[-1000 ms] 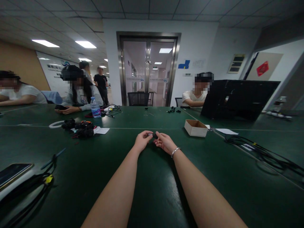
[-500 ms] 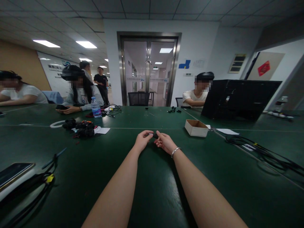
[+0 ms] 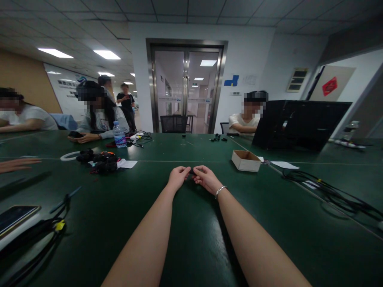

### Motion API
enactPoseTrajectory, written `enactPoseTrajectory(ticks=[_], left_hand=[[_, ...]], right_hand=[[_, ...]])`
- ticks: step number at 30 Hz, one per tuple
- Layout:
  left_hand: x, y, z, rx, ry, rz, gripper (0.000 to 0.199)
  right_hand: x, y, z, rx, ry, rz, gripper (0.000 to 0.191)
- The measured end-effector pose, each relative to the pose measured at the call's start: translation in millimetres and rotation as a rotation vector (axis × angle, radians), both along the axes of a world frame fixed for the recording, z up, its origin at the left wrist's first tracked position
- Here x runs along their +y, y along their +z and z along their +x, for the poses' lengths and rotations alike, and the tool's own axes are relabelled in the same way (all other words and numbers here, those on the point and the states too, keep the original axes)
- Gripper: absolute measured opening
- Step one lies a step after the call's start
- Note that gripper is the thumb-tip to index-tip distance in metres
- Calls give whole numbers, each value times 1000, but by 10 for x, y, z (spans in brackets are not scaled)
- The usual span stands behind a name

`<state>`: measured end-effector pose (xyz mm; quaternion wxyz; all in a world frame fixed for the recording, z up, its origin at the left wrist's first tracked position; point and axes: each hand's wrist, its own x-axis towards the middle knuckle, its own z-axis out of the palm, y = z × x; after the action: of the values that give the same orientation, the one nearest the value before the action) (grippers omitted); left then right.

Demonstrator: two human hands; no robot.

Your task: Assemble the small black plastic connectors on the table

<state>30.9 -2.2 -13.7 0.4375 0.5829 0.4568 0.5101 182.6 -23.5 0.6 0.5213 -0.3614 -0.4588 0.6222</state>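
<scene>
Over the middle of the green table, my left hand and my right hand nearly meet at their fingertips. Between them is a small black object, pinched by the fingers of both hands and largely covered by them. A silver bracelet circles my right wrist. Beyond my right hand, to the right, stands an open cardboard box. Several small black pieces lie farther back on the table.
At left lie a bundle of black gear, a water bottle, a phone and cables. Another person's hand reaches in at the left edge. A black monitor and coiled cables are at right.
My hands have drawn slightly closer together, and the small black object shows less between them. Another person's hand has come in over the table at the left edge.
</scene>
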Motion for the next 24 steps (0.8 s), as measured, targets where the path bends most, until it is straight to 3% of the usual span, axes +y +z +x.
enactPoseTrajectory(ticks=[7,16,24], left_hand=[[-8,5,-16,91,9,-1,43],[-23,8,-13,206,57,-7,54],[-4,-40,15,190,46,47,46]], right_hand=[[31,-57,31,41,53,74,37],[5,-34,49,69,108,93,37],[17,4,4,49,33,-19,19]])
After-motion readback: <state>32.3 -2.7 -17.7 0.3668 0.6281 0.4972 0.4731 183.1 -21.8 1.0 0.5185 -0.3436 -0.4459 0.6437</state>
